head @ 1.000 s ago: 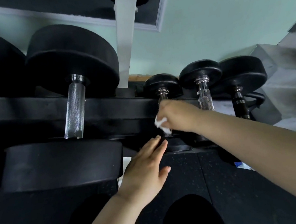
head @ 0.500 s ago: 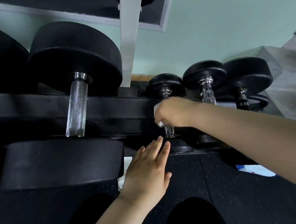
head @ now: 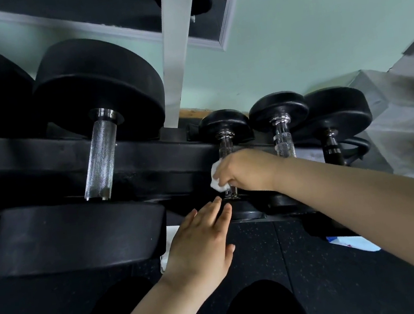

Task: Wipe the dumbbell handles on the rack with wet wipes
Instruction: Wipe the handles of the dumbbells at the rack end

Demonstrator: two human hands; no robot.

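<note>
A black rack [head: 148, 162] carries several black dumbbells with chrome handles. My right hand [head: 247, 170] is closed around the lower part of the small dumbbell's handle [head: 226, 145], with a crumpled white wet wipe [head: 216, 179] pressed against it. My left hand [head: 201, 244] lies flat with fingers extended, its fingertips resting at that dumbbell's near head [head: 244, 211]. A large dumbbell with a knurled handle [head: 100, 157] sits to the left. Two more small dumbbells, one with a chrome handle [head: 283, 138] and one with a dark handle [head: 332, 148], stand to the right.
A packet of wipes [head: 354, 243], white and blue, lies on the black rubber floor [head: 306, 262] under my right forearm. Something white [head: 165, 249] sits on the floor behind my left hand. A white post [head: 176, 50] rises behind the rack against the green wall.
My right hand slid down the small dumbbell's handle with the wipe, after moving up it half a second ago. My left hand stayed at the near head.
</note>
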